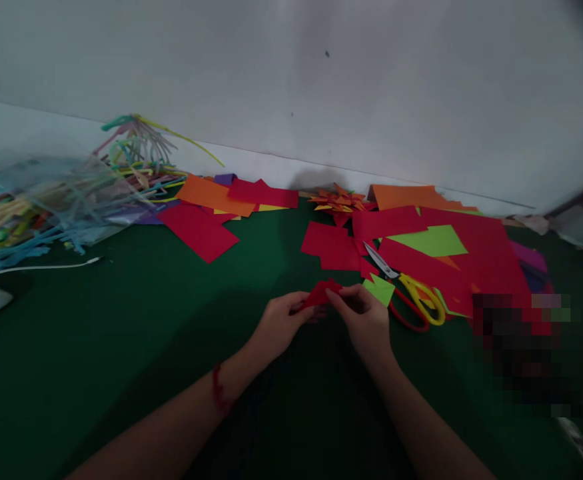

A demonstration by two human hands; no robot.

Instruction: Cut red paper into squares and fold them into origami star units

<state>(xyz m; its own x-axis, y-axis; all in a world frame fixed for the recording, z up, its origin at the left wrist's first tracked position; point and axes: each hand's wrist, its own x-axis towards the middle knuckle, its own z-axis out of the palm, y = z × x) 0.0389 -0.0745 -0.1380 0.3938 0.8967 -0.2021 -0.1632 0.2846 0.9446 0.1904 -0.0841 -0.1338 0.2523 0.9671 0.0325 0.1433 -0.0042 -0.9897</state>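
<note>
A small piece of red paper (317, 294) is held between my two hands, above the green tabletop (251, 287). My left hand (285, 315) is closed on its lower left side. At its right side my right hand (364, 313) pinches the edge between thumb and fingers. Part of the paper is hidden behind the fingers. Just right of my right hand lie a light green paper piece (380, 289) and scissors (411, 293) with one yellow and one red handle, their blades pointing up and left. Beyond my hands lies a cut red paper piece (332, 245).
A layered orange paper flower shape (338, 200) sits near the wall. Red sheets (481, 253) and a green sheet (434, 240) overlap at right. More orange paper (216, 193) lies left of centre. Coloured pipe cleaners (36, 213) and a clear plastic bag (71, 180) crowd the far left.
</note>
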